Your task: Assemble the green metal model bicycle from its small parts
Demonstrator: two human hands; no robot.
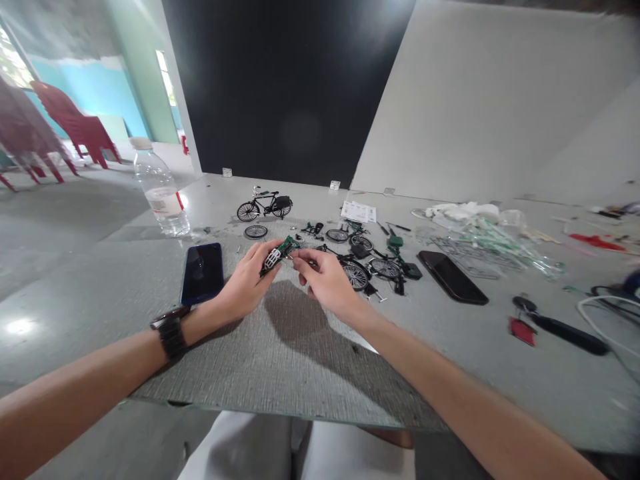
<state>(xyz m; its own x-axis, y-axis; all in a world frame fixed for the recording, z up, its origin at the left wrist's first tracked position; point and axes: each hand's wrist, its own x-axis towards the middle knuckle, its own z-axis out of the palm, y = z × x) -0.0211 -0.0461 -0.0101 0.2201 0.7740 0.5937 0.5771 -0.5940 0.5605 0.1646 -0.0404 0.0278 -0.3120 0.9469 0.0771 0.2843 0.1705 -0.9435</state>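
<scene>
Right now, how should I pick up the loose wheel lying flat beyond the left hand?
Pinch the loose wheel by its tyre, from above on the near side, using the left hand; it lies flat, and the spokes look too thin to grip.

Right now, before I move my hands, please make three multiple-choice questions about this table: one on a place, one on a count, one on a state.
1. Where is the dark blue phone?
A) left of the left hand
B) under the right hand
C) on the paper sheets

2. How many phones lie on the table?
A) one
B) two
C) three

3. The plastic water bottle is:
A) lying on its side
B) standing with its cap on
C) crushed flat

1: A, it lies just beside that hand.
2: B, the blue one and a black phone.
3: B, its base is down and a white cap tops it.
</scene>
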